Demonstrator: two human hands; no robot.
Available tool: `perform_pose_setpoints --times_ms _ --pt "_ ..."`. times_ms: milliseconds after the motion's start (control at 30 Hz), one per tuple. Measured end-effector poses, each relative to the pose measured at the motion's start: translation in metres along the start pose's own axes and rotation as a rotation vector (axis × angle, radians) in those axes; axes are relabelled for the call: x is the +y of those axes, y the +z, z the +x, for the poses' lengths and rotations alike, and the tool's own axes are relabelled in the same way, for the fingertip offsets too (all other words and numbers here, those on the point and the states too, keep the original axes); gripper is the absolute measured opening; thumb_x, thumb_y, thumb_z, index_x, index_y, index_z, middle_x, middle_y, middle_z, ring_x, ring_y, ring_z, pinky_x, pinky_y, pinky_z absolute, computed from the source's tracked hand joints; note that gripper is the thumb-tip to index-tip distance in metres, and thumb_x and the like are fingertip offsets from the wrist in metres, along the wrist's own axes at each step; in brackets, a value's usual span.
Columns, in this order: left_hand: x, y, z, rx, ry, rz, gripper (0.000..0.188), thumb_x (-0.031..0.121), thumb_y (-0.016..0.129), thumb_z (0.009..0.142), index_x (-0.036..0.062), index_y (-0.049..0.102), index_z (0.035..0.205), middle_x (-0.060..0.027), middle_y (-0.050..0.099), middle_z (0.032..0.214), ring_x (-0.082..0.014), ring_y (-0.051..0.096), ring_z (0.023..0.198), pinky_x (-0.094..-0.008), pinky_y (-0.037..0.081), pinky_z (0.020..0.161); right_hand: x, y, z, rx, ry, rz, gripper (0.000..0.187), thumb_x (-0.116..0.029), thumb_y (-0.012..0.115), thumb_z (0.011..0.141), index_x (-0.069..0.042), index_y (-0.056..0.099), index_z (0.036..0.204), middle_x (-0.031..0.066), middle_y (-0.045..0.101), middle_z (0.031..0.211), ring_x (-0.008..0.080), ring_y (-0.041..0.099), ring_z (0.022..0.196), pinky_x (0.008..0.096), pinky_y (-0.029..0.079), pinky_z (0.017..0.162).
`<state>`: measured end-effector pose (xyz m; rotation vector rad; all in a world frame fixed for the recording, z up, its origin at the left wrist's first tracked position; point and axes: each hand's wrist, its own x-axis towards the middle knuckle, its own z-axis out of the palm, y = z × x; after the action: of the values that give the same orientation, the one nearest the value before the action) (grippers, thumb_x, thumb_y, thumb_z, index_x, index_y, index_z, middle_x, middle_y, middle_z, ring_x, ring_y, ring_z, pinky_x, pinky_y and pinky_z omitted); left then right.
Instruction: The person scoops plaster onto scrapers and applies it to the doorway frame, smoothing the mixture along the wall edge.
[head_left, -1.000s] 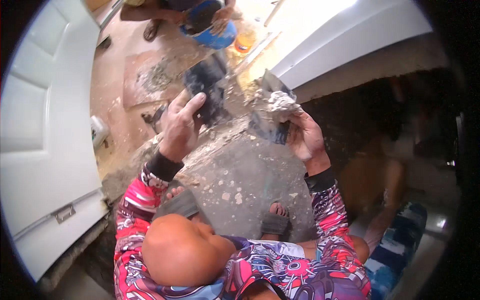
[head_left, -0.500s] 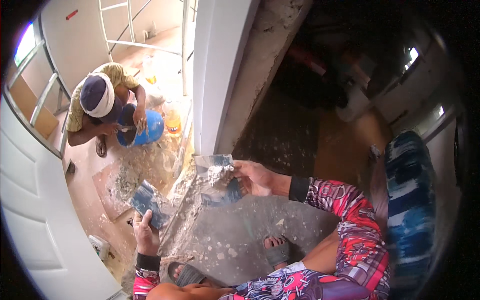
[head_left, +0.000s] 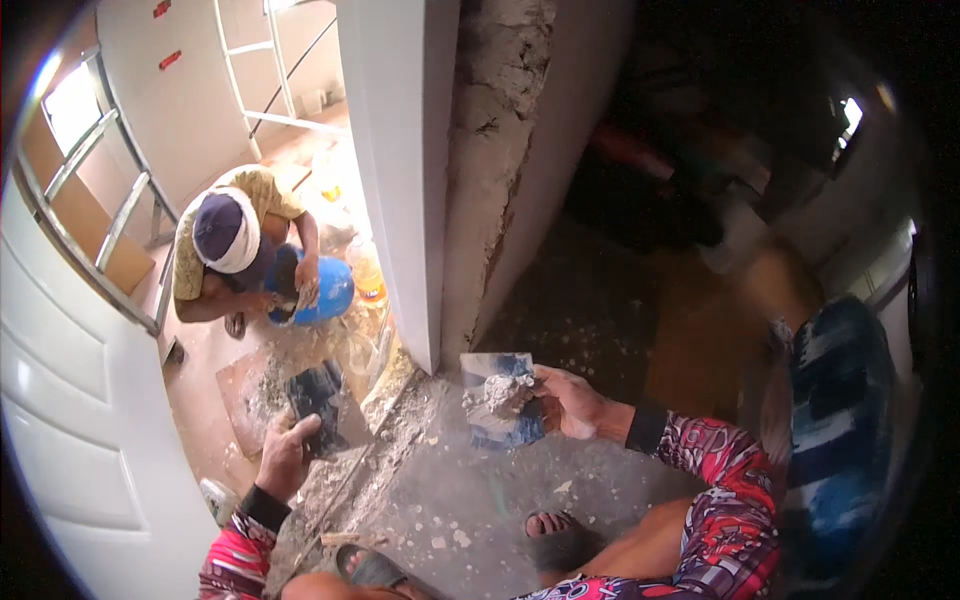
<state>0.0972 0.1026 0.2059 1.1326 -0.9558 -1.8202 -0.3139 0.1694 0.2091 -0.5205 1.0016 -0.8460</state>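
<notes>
Dark plate [head_left: 316, 386] at left, loaded plate [head_left: 503, 434] at right, beside a white post [head_left: 395, 180]

A white panelled door [head_left: 75, 400] stands at far left; beyond it, a crouching co-worker [head_left: 240, 235] has both hands at a blue bucket [head_left: 328, 292]. Nearer, the person's left hand [head_left: 284, 458] holds the dark plate, flat and smeared with pale residue, its fingers closed on the near edge, thumb showing and the rest partly hidden. Right of it, near the post's foot, the blue-and-pale loaded plate bears a ragged grey lump of wet-looking mix [head_left: 500, 396] across its middle. The right hand [head_left: 578, 403] pinches that plate's right edge, thumb close to the lump, other fingers partly out of sight. Below spreads a grey floor [head_left: 450, 495] flecked with pale spots; at far right rises a blue-and-white patterned object [head_left: 840, 430], its kind unclear.
</notes>
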Motion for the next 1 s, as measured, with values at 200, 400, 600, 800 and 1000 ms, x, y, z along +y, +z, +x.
perform_pose_setpoints --times_ms 200,400,600,800,1000 --pt "0.060 0.052 0.002 0.027 0.055 0.202 0.030 0.012 0.055 0.096 -0.0007 0.055 0.123 -0.0065 0.065 0.108 -0.0158 0.068 0.086 -0.0310 0.061 0.073 -0.030 0.008 -0.031 0.021 -0.186 0.082 0.043 -0.020 0.043 0.100 -0.011 0.046 0.141 0.0097 0.061 0.129 0.0225 0.063 0.113 0.0412 0.054 0.096" --pt "0.102 0.115 -0.031 0.176 0.024 0.139 0.028 0.013 0.056 0.097 0.0008 0.060 0.122 -0.0036 0.069 0.098 -0.0102 0.065 0.072 -0.0264 0.056 0.059 -0.088 0.050 -0.071 0.251 -0.217 0.121 0.047 -0.013 0.044 0.095 -0.010 0.044 0.142 0.0087 0.058 0.132 0.0238 0.061 0.117 0.0429 0.053 0.096" --pt "0.118 0.202 -0.123 0.389 0.118 0.261 0.024 0.000 0.055 0.095 -0.0019 0.063 0.118 -0.0057 0.069 0.097 -0.0100 0.062 0.085 -0.0264 0.052 0.075 -0.121 0.082 -0.099 0.301 -0.157 0.203 0.041 -0.013 0.045 0.096 -0.012 0.048 0.137 0.0061 0.060 0.128 0.0222 0.061 0.114 0.0414 0.053 0.092" --pt "0.157 0.271 -0.143 0.217 0.526 1.050 0.046 -0.006 0.064 0.077 0.0074 0.064 0.121 -0.0117 0.068 0.113 -0.0295 0.065 0.090 -0.0374 0.053 0.076 -0.143 0.087 -0.115 0.213 -0.039 0.187 0.031 -0.017 0.048 0.098 -0.012 0.053 0.129 0.0051 0.062 0.120 0.0202 0.064 0.103 0.0384 0.054 0.086" --pt "0.187 0.307 -0.154 0.222 0.495 1.288 0.052 -0.003 0.065 0.073 0.0112 0.064 0.123 -0.0074 0.068 0.114 -0.0251 0.063 0.082 -0.0365 0.054 0.071 -0.151 0.110 -0.120 0.135 -0.022 0.148 0.030 -0.019 0.044 0.102 -0.003 0.055 0.124 0.0073 0.062 0.116 0.0178 0.060 0.105 0.0336 0.052 0.089"
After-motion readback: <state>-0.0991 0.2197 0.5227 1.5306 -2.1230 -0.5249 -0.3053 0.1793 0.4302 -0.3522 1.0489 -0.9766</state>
